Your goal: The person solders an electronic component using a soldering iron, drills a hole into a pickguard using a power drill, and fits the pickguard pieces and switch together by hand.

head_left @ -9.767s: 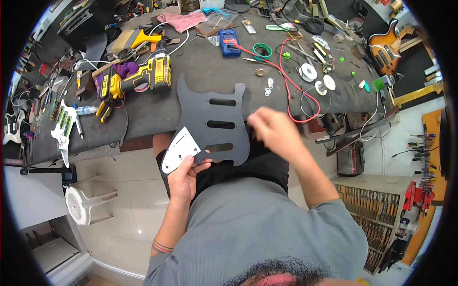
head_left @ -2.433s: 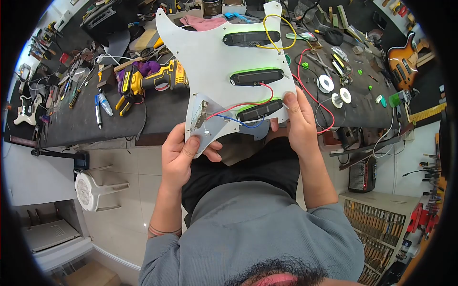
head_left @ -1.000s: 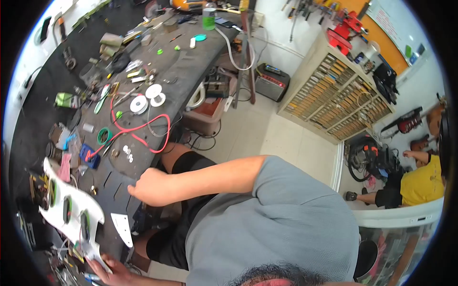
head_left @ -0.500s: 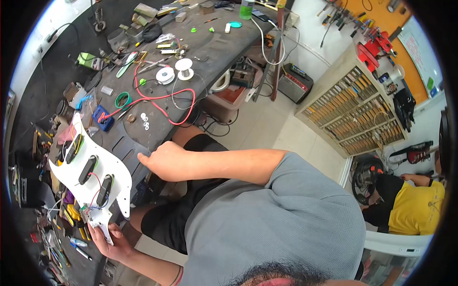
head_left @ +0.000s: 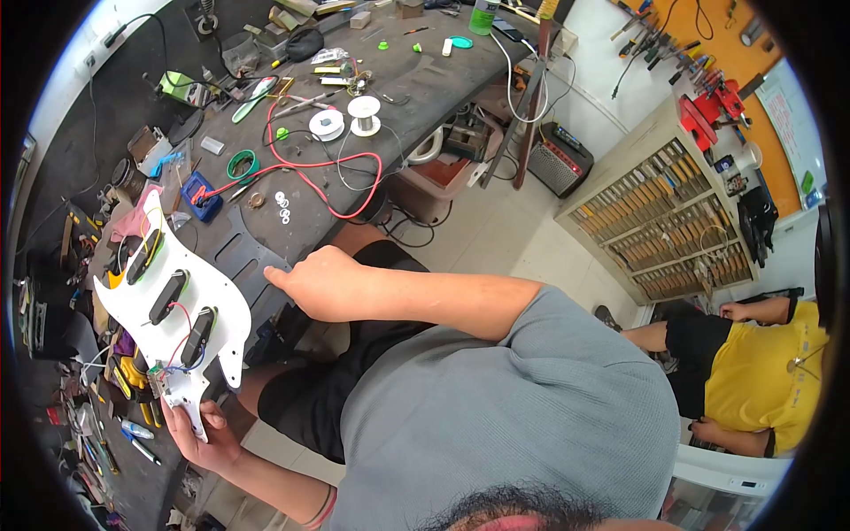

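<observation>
Over the bench (head_left: 403, 75), the left hand (head_left: 208, 448) pinches the tip of the white pickguard (head_left: 211, 288), three black pickups (head_left: 168, 298) and wires (head_left: 189, 320) fitted. Partly hidden behind it, the dark pickguard (head_left: 262, 251) lies at the bench edge, visible slots unfilled; whether the right hand (head_left: 326, 283), fingers curled, grips it is unclear.

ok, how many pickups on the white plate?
3, in a row along the white plate: far pickup, middle pickup, near pickup closest to the left hand. None looks hidden.

Pickguard (head_left: 208, 288) — left of the spools (head_left: 327, 126)
</observation>
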`<action>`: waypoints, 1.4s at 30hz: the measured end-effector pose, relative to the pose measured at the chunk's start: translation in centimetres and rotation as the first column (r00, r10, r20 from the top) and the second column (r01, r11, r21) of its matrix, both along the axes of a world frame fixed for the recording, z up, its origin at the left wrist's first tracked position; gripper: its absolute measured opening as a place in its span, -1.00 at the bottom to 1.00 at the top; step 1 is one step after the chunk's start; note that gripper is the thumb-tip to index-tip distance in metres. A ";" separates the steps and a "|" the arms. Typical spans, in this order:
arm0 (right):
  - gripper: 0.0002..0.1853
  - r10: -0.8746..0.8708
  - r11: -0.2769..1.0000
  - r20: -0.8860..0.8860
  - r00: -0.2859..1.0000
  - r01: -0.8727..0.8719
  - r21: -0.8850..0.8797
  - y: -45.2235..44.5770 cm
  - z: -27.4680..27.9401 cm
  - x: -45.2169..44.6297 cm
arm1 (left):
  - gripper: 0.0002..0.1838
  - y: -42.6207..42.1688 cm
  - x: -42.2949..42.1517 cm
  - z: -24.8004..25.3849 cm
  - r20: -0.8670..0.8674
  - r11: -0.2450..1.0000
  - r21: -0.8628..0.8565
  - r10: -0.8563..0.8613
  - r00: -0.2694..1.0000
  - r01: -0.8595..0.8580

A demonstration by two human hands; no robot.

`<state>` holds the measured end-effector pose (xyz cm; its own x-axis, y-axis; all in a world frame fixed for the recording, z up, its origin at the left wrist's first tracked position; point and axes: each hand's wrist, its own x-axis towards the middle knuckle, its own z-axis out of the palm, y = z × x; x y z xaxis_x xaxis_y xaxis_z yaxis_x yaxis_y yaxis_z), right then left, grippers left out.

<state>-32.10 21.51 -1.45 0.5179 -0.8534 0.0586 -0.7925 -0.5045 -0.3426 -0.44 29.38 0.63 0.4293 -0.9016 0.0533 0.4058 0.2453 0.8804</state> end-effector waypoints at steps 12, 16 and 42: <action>-0.42 -0.046 0.999 0.025 0.999 0.047 -0.018 -0.4 -0.8 0.0 | -0.48 0.3 3.1 -2.4 0.032 0.982 -0.083 -0.167 0.985 0.169; -0.46 -0.053 0.998 0.072 0.996 0.054 -0.013 -0.7 -1.1 0.2 | -0.48 0.5 3.0 -2.3 0.022 0.989 -0.034 -0.144 0.989 0.144; -0.47 -0.083 0.965 0.182 0.980 0.124 -0.230 10.2 8.8 -5.4 | -0.74 4.2 -15.0 4.3 0.377 0.668 0.394 -0.744 0.552 0.631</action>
<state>-37.51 31.71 7.31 0.3922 -0.8521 0.3464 -0.7853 -0.5063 -0.3563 -15.41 33.54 4.96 -0.3610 -0.9207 -0.1485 -0.1010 -0.1197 0.9877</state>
